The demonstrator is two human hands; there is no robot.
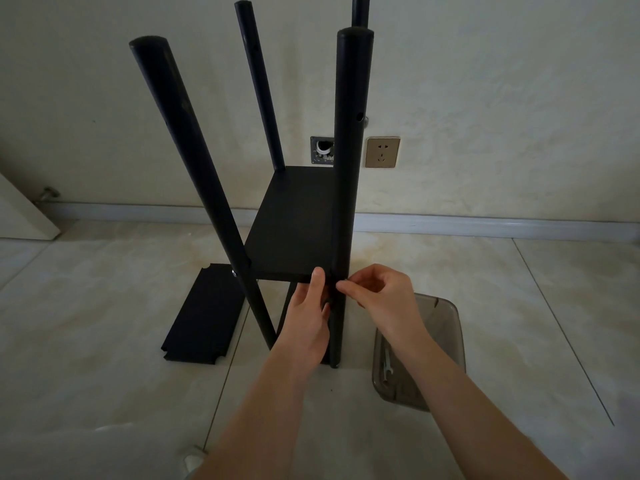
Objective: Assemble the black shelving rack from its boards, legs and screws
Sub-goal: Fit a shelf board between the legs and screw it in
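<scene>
The black rack stands on the floor with several upright round legs and one shelf board [294, 220] fixed between them. My left hand [308, 313] grips the front edge of that board beside the near right leg [348, 188], thumb on top. My right hand [377, 296] pinches something small against that leg at board height; the item itself is hidden by my fingertips. The near left leg [194, 174] leans outward, with a silver screw head [234, 273] showing at its joint. A loose black board [204, 313] lies flat on the floor to the left.
A smoky transparent plastic tray [450, 341] sits on the tiles at the right, holding a small metal wrench [386, 367]. Behind the rack are the wall, a socket [382, 152], an open wall box [322, 150] and the skirting. A white panel [20, 209] leans at far left.
</scene>
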